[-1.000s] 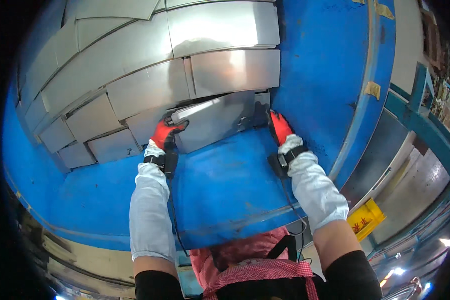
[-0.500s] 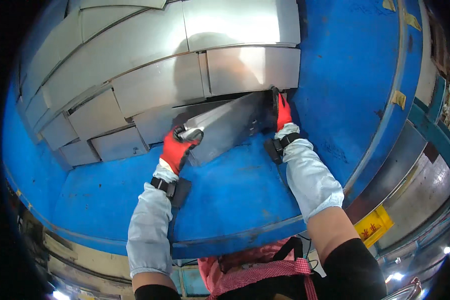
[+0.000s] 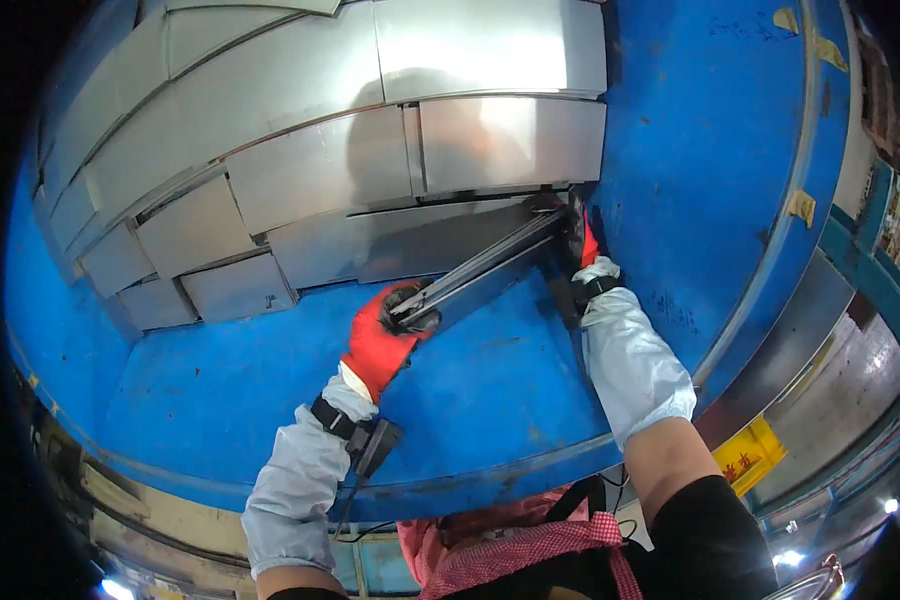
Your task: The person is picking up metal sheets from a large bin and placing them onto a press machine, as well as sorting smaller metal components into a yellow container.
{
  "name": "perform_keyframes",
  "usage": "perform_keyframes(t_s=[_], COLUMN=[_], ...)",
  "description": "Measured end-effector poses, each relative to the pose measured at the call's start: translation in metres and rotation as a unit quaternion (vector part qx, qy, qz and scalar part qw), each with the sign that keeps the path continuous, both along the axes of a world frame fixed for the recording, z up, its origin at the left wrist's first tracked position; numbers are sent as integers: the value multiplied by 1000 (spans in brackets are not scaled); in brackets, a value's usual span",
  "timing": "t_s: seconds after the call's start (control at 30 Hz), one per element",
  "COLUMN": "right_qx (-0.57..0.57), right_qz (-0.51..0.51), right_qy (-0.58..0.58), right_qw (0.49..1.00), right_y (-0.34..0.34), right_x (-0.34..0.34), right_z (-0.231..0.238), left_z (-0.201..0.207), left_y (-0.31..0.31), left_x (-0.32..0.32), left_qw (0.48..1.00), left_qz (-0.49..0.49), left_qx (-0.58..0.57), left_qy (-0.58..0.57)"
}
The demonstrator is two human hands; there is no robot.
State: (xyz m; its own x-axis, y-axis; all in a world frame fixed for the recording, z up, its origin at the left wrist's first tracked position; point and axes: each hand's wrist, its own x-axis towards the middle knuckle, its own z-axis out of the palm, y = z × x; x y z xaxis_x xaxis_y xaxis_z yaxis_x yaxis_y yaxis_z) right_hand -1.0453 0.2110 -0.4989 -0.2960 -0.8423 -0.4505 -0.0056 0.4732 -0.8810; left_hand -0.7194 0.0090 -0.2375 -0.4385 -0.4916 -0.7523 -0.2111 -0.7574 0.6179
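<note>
My left hand point(image 3: 385, 335), in a red and black glove, grips the near left end of a stack of thin grey metal sheets point(image 3: 480, 262). My right hand point(image 3: 577, 238), gloved the same way, holds the far right end of that stack. The stack is tilted up on edge above the blue table point(image 3: 240, 390), so I see mostly its thin edges. It sits just in front of flat metal sheets point(image 3: 370, 245) lying on the table.
Several more grey metal sheets point(image 3: 320, 130) lie in overlapping rows across the back and left of the blue table. The table's raised blue rim point(image 3: 760, 250) runs along the right. A yellow sign point(image 3: 745, 460) lies on the floor at lower right.
Both hands have drawn the metal stack toward me and tipped it further up on edge. My left hand has moved down and right along its near end.
</note>
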Motion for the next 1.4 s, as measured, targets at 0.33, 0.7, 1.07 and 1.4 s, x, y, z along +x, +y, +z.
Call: perform_keyframes(t_s=[0.33,0.7,1.07,1.4], right_qx=[187,246,109,13], right_qz=[-47,22,-94,-345], right_qy=[-58,-52,-59,-124], right_qw=[980,968,988,930], right_y=[-96,-157,-74,65], right_x=[54,64,76,138], right_z=[95,227,480,546], left_z=[-58,32,238,310], left_y=[-9,-56,-51,-3], left_x=[12,37,42,-4], left_qw=[997,990,946,868], left_qz=[28,-116,-231,-416], left_qx=[14,-45,-226,-265], left_qy=[-75,-61,20,54])
